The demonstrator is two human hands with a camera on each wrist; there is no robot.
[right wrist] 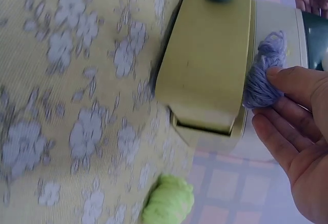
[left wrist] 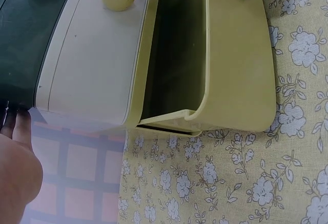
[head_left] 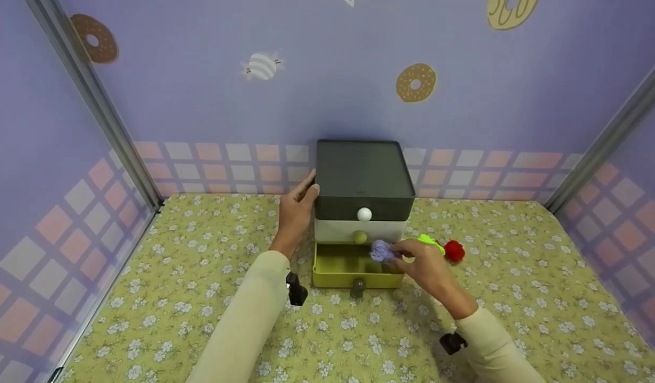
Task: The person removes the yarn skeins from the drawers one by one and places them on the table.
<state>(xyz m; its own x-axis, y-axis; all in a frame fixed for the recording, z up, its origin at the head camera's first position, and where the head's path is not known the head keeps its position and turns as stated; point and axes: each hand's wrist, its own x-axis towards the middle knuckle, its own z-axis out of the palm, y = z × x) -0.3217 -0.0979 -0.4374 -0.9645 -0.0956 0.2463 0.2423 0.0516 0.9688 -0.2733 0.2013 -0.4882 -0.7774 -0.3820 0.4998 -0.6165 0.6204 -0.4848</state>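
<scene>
A small three-drawer box [head_left: 365, 170] with a dark top tier, a white middle tier and a yellow-green bottom drawer [head_left: 332, 280] stands by the back wall. That bottom drawer is pulled out. My left hand [head_left: 296, 213] rests against the left side of the dark tier, its fingers along the wall and the thumb by the top edge. Between thumb and fingers, my right hand [head_left: 425, 266] pinches a bundle of lavender yarn [right wrist: 266, 73] over the right part of the drawer opening. In the left wrist view the drawer's inside [left wrist: 177, 55] looks dark and partly shaded.
Right of the box, a bright green yarn bundle [head_left: 431, 243] and a red yarn bundle [head_left: 454, 251] lie on the flowered cloth [head_left: 210, 319]. Round knobs, such as the white knob [head_left: 364, 214], stick out in front. Patterned walls enclose the back and both sides.
</scene>
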